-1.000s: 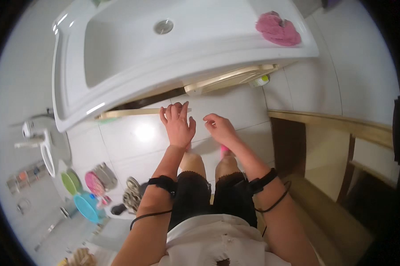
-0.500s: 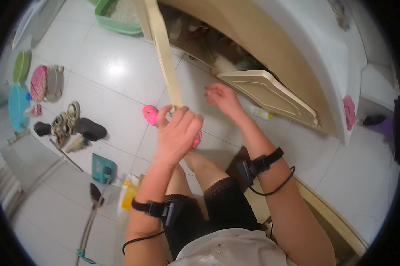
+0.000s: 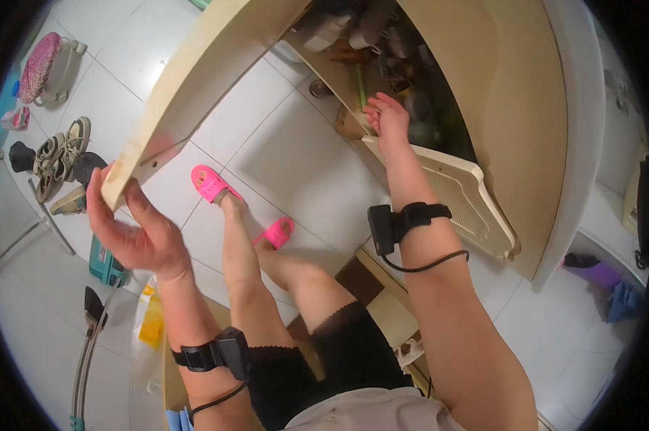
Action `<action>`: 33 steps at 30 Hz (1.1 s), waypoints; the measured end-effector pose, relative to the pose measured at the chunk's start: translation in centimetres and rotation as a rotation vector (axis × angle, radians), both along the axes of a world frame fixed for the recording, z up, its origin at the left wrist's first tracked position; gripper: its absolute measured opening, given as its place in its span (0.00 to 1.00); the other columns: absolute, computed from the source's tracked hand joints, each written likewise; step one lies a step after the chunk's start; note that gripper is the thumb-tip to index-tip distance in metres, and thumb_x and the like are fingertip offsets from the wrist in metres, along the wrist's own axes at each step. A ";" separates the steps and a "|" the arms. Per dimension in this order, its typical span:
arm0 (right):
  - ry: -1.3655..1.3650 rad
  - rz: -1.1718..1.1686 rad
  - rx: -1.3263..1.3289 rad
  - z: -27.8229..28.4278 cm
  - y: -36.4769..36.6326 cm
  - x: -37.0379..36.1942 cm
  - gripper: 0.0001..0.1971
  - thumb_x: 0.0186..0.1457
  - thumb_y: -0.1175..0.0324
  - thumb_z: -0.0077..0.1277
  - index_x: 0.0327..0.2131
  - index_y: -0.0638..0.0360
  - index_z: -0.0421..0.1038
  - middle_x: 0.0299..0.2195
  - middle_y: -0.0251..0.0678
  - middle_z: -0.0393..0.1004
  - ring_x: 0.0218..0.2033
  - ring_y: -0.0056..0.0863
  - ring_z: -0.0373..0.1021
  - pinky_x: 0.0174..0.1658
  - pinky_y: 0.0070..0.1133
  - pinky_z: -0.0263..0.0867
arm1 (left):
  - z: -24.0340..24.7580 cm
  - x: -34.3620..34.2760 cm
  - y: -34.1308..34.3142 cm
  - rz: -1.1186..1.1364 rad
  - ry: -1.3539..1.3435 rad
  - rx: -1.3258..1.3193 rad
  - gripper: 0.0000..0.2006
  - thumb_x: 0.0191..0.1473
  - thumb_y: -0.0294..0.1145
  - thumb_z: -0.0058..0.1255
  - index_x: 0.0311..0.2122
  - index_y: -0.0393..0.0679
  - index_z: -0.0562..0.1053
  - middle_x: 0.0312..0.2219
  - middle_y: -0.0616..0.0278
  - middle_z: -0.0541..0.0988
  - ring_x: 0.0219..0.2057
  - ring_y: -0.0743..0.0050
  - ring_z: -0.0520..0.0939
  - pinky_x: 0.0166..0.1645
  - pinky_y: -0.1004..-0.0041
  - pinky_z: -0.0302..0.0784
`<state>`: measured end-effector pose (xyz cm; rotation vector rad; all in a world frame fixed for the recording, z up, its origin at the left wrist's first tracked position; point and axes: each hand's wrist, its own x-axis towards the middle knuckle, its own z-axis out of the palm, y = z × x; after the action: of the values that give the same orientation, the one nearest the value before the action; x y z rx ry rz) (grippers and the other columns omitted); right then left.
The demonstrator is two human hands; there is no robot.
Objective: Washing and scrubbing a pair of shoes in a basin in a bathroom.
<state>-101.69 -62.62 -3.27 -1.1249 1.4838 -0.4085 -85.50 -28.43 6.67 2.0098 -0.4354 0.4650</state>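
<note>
My left hand is closed round the lower corner of a cream cabinet door, thumb on one side and fingers on the other. The door stands swung out to the left. My right hand reaches to the cabinet opening, fingers loosely bent and apart, with nothing visible in them. Just beyond its fingertips is a thin green stick-like thing. Inside the dark cabinet, cluttered items are hard to make out. Below my right wrist hangs a second cream door, also standing away from the cabinet.
My feet wear pink slippers on white tiles. Several shoes, a stool with a pink patterned top and a teal dustpan are at the left. Behind the right arm, a purple cloth-like thing lies at the far right.
My left hand has moved left with the door, whose broad face now shows. My right hand has moved forward from above the floor to the cabinet opening. The whole view has shifted.
</note>
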 end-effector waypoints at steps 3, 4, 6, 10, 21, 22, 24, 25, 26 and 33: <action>0.045 -0.089 -0.035 -3.1 -1.6 1.1 0.13 0.56 0.75 0.43 0.46 0.58 0.67 0.38 0.37 0.73 0.30 0.23 0.71 0.28 0.16 0.67 | -1.9 -0.9 -2.2 0.131 -0.095 -0.009 0.18 0.61 0.25 0.35 0.56 0.34 0.53 0.44 0.48 0.68 0.41 0.63 0.74 0.47 0.69 0.70; 0.102 -0.084 -0.067 -4.5 -2.6 1.3 0.14 0.56 0.75 0.43 0.47 0.56 0.67 0.38 0.35 0.73 0.30 0.22 0.71 0.29 0.17 0.67 | -2.2 -0.9 -2.4 0.140 -0.098 -0.009 0.18 0.61 0.25 0.35 0.56 0.34 0.53 0.44 0.48 0.68 0.41 0.63 0.74 0.47 0.69 0.70; 0.268 0.060 -0.212 -9.0 -8.5 -0.2 0.14 0.56 0.75 0.43 0.47 0.53 0.67 0.37 0.31 0.72 0.30 0.21 0.70 0.30 0.18 0.67 | -2.0 -0.8 -3.7 0.183 -0.161 0.004 0.18 0.63 0.29 0.30 0.55 0.36 0.48 0.44 0.46 0.68 0.40 0.60 0.74 0.45 0.67 0.72; 0.655 0.264 -0.463 -14.5 -15.7 -2.1 0.15 0.55 0.73 0.45 0.47 0.53 0.67 0.36 0.30 0.71 0.29 0.21 0.68 0.32 0.19 0.66 | -3.4 -0.1 -4.5 0.188 -0.211 -0.074 0.17 0.64 0.32 0.29 0.54 0.38 0.48 0.44 0.42 0.67 0.39 0.58 0.74 0.43 0.66 0.74; 0.160 0.080 0.003 -8.2 -9.2 3.2 0.15 0.53 0.71 0.48 0.45 0.53 0.62 0.33 0.33 0.68 0.28 0.26 0.68 0.30 0.24 0.69 | -4.0 0.2 -2.9 0.140 -0.259 -0.041 0.18 0.64 0.36 0.30 0.53 0.38 0.48 0.40 0.41 0.70 0.35 0.59 0.76 0.43 0.61 0.75; 0.161 0.081 -0.004 -7.7 -9.4 3.2 0.15 0.53 0.71 0.48 0.45 0.53 0.62 0.33 0.33 0.68 0.28 0.26 0.68 0.30 0.24 0.69 | -4.0 0.2 -2.9 0.119 -0.237 -0.044 0.18 0.63 0.38 0.31 0.52 0.38 0.48 0.38 0.42 0.71 0.33 0.59 0.77 0.44 0.60 0.74; -0.008 -0.182 -0.028 -6.7 -8.8 3.0 0.09 0.57 0.71 0.44 0.42 0.55 0.62 0.33 0.35 0.68 0.29 0.28 0.70 0.31 0.24 0.70 | -3.4 0.2 -3.2 0.127 -0.222 -0.038 0.19 0.62 0.42 0.34 0.49 0.38 0.51 0.35 0.45 0.74 0.29 0.62 0.78 0.47 0.58 0.73; -0.008 -0.180 -0.023 -6.2 -8.0 3.0 0.09 0.57 0.71 0.44 0.42 0.55 0.62 0.33 0.35 0.68 0.29 0.28 0.70 0.31 0.24 0.70 | -3.2 0.3 -3.0 0.129 -0.222 -0.032 0.19 0.62 0.42 0.34 0.49 0.38 0.51 0.35 0.45 0.74 0.29 0.62 0.78 0.47 0.58 0.73; -0.142 -0.248 -0.036 -5.6 -7.1 2.7 0.07 0.58 0.71 0.42 0.40 0.57 0.62 0.33 0.36 0.68 0.30 0.30 0.70 0.31 0.25 0.70 | -3.2 0.3 -2.8 0.120 -0.208 -0.027 0.20 0.62 0.43 0.35 0.48 0.37 0.52 0.35 0.46 0.74 0.29 0.62 0.78 0.48 0.58 0.73; -0.405 -0.263 -0.073 0.6 2.4 -0.5 0.05 0.61 0.72 0.38 0.37 0.62 0.62 0.32 0.35 0.67 0.32 0.29 0.68 0.36 0.24 0.65 | -2.2 -1.5 -2.8 -0.012 -0.062 -0.235 0.17 0.61 0.34 0.39 0.49 0.34 0.55 0.41 0.48 0.69 0.38 0.63 0.75 0.47 0.63 0.70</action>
<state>-102.19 -60.19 -2.64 -0.8411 1.2635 -0.8280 -87.04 -31.21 4.42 1.7696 -0.4105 0.5465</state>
